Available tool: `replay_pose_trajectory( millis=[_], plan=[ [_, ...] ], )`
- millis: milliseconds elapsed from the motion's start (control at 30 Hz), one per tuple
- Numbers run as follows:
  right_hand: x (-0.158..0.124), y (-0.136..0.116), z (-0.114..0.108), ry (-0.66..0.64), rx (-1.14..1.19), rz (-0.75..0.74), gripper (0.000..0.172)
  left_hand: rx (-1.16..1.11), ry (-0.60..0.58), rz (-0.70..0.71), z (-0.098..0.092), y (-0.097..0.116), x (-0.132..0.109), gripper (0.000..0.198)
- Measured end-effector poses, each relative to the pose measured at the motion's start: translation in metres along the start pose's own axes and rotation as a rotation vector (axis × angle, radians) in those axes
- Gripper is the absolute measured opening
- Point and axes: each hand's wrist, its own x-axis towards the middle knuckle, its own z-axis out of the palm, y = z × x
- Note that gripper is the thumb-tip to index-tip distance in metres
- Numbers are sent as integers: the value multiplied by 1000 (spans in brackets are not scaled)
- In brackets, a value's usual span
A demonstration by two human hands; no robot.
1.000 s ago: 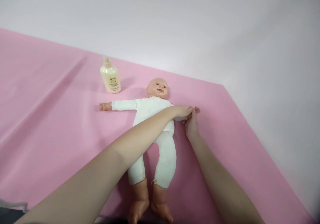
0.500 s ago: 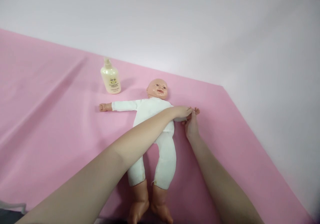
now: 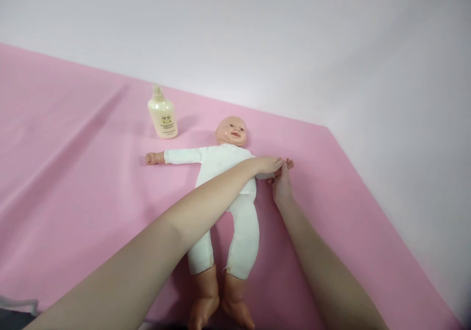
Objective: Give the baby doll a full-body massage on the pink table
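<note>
A baby doll (image 3: 246,232) with a white cloth body lies on its back, its feet toward me. My left arm crosses over its torso, and my left hand (image 3: 269,164) is closed around the doll's arm on the right side, near the wrist. Close against it, my right hand (image 3: 282,185) grips the same arm from the near side. The doll's small hand (image 3: 290,163) sticks out past my fingers. Part of its forearm is hidden under my hands. The doll's other arm (image 3: 184,155) stretches out to the left.
A pump bottle (image 3: 164,119) of pale yellow lotion stands left of the doll's head. Under everything lies a pink sheet (image 3: 91,182) with creases on the left. Beyond its edge is a white surface (image 3: 221,40).
</note>
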Motion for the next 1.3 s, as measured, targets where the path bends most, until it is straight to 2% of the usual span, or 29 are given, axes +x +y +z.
replay_pose_trajectory(
  millis=[633, 1300],
  plan=[
    [-3, -3, 2, -2, -16, 4, 70, 23, 22, -47, 0, 2, -3, 65],
    [-1, -1, 0, -7, -38, -4, 73, 27, 20, -24, -1, 1, 0, 63]
  ],
)
